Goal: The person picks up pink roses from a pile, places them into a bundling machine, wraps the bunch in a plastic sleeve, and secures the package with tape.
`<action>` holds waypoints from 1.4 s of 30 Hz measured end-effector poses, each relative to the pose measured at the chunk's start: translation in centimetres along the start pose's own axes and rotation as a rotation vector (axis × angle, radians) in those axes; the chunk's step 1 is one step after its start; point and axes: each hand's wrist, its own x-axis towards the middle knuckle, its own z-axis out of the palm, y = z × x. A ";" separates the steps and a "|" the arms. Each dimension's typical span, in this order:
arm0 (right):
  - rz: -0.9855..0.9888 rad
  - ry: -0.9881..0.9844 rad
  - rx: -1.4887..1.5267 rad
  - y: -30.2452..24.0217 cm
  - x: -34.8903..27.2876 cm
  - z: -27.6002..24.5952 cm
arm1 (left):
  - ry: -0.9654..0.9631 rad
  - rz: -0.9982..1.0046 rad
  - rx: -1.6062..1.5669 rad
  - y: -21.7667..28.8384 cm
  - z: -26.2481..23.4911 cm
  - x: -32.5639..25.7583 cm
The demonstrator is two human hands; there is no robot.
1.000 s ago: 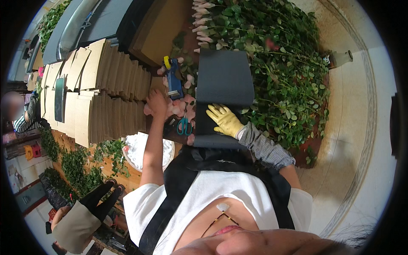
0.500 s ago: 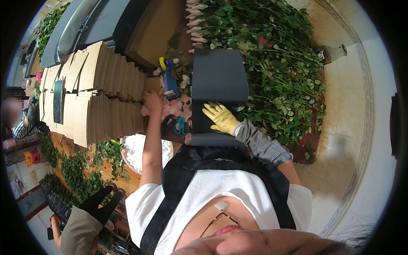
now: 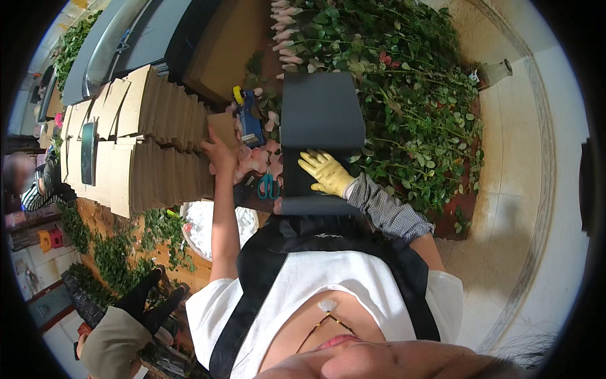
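My left hand, bare, grips a small brown cardboard piece beside the cardboard stacks; part of the grip is hidden behind the hand. My right hand, in a yellow glove and checked sleeve cover, lies flat with fingers spread on a black sheet in front of me. That sheet is between a folded dark grey corrugated panel on the far side and a grey strip at the near edge.
Teal scissors, pink petals and a blue tape dispenser lie between my hands. Leafy rose stems cover the right side. A phone rests on stacked cardboard. A white-filled basket stands at lower left; other people are beyond.
My left hand has drawn slightly left and nearer, and the cardboard piece now shows tilted in its fingers. My right hand stays flat on the black sheet.
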 end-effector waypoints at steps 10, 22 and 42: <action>0.027 0.022 0.050 -0.3 -0.3 -0.8 | -1.011 0.058 -1.197 -4.8 -9.5 -6.4; -0.076 0.139 0.622 3.1 0.3 -0.9 | -0.690 0.245 -0.738 3.5 7.4 -12.4; 0.237 0.267 0.733 2.3 -0.1 0.3 | -0.882 0.840 0.284 12.6 1.6 -11.6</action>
